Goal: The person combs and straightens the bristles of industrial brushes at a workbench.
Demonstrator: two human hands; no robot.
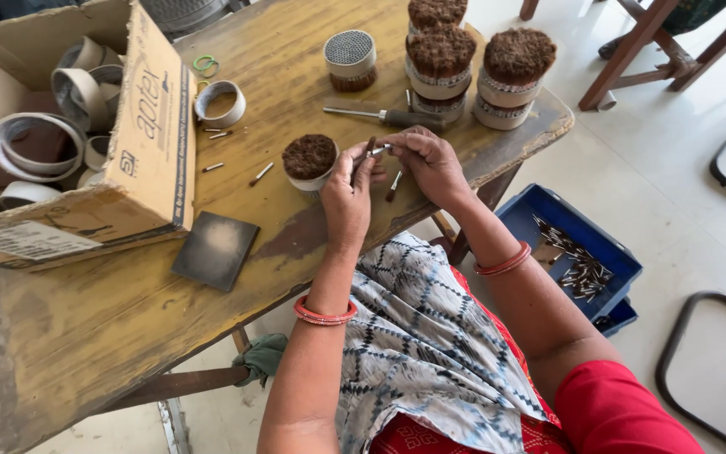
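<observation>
- i see my left hand [348,195] and right hand [430,161] pinched together on one thin brown stick [369,151] over the wooden table [86,336].
- the stick looks light, brittle; best gripped mid-shaft.
- a packed ring of sticks [309,160] sits at nine o'clock of it.

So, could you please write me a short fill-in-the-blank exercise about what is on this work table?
1. Both hands, the left hand and the right hand, meet over the ____ table.
2. The cardboard box holds rolls of ____ tape.
3. The tray on the floor is ____ in colour.
4. A dark ____ tile lies flat beside the box.

Missing words: wooden; white; blue; square
</observation>
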